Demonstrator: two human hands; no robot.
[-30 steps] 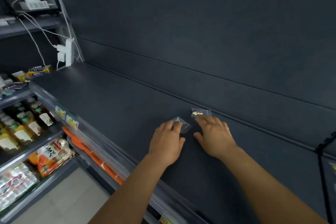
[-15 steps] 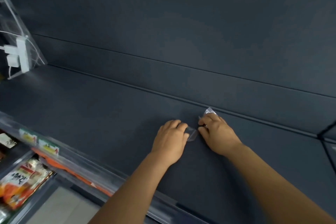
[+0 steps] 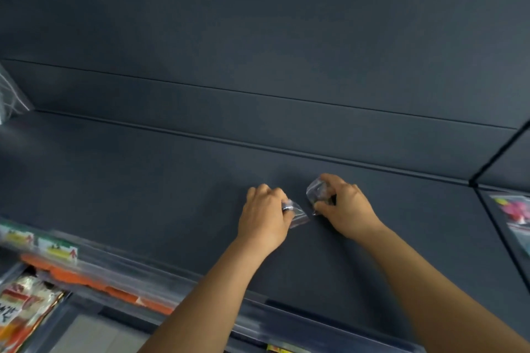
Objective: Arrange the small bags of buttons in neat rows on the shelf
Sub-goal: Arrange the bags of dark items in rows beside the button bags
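Both bags now lifted, left hand point(image 3: 265, 216) pinching one bag point(image 3: 296, 213), right hand point(image 3: 345, 209) gripping other bag point(image 3: 317, 190) just beside

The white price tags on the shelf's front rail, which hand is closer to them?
Left. The left hand, holding a small clear plastic bag, lies nearer the white price tags at the rail's left end. The right hand, pinching another clear bag, sits further right.

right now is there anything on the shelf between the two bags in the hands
No. In the head view only a narrow strip of bare dark shelf separates the left hand's bag from the right hand's bag.
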